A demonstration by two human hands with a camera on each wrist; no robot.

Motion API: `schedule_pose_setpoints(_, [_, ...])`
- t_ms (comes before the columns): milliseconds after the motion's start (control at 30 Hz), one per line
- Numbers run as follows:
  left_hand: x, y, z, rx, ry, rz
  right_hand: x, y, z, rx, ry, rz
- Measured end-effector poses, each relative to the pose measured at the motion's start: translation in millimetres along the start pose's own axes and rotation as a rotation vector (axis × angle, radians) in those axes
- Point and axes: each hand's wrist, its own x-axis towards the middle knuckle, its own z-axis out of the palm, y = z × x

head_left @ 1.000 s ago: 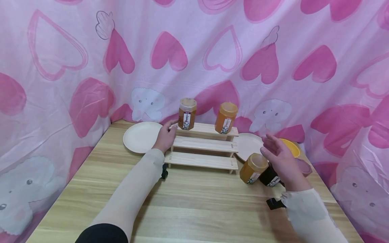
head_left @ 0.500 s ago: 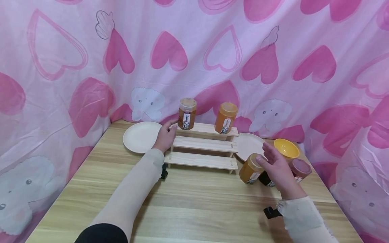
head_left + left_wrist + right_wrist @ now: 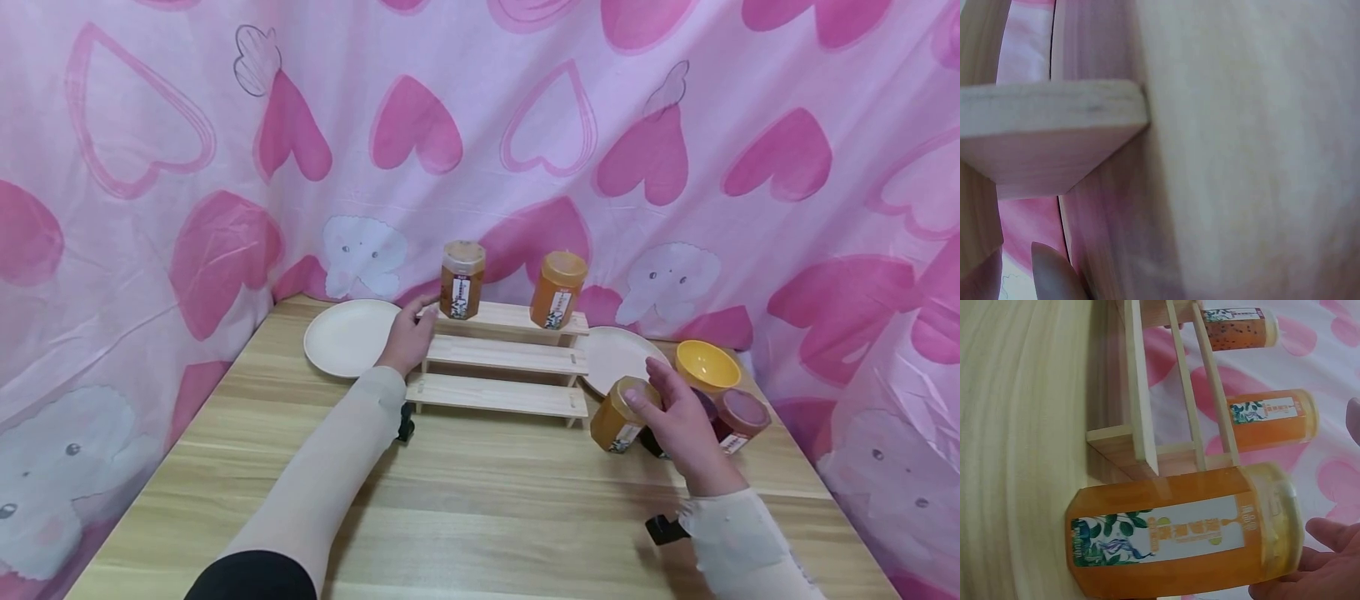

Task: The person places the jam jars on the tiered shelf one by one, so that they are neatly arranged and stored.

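amber jar (image 3: 612, 422) stands on the counter (image 3: 480, 525) just l of & below the r grip (image 3: 688, 437), long axis upright, that nearer grip spread apart, contact unclear, w/ l grip (image 3: 408, 340) well off by rack (image 3: 498, 396), can't tell if clamped.

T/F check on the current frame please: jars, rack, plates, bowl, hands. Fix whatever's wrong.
1. Two jars stand on the top tier of the rack. True.
2. The yellow bowl sits on the rack's bottom tier. False: the yellow bowl is on the table, right of the rack in the head view.
3. In the head view, the left hand is at the rack's left end. True.
4. The right hand is holding the yellow bowl. False: the right hand is by the amber jar on the table.
5. A pale plate shows on each side of the rack. True.
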Motion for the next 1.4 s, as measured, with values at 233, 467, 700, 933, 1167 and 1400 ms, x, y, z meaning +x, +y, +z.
schedule_pose_setpoints(233, [-1.4,0.9,0.4,-0.005,0.001,0.009,0.0,5,7,0.01,-0.01,0.02])
schedule_pose_setpoints(467, [-0.6,1.7,0.4,0.012,0.002,0.017,-1.7,12,14,0.025,-0.004,0.034])
schedule_pose_setpoints(700, [-0.8,2.7,1.0,-0.011,-0.002,0.006,-0.7,20,20,0.008,0.016,0.09])
schedule_pose_setpoints(933, [-0.5,0.9,1.2,0.0,0.0,0.023,-0.1,23,22,0.003,0.031,0.095])
schedule_pose_setpoints(1167, [0.8,-1.3,1.3,0.004,-0.003,0.013,0.8,25,22,0.003,0.044,0.084])
schedule_pose_setpoints(1400, [2.1,-1.6,1.1,0.011,0.004,0.018,1.0,25,26,0.011,0.07,0.079])
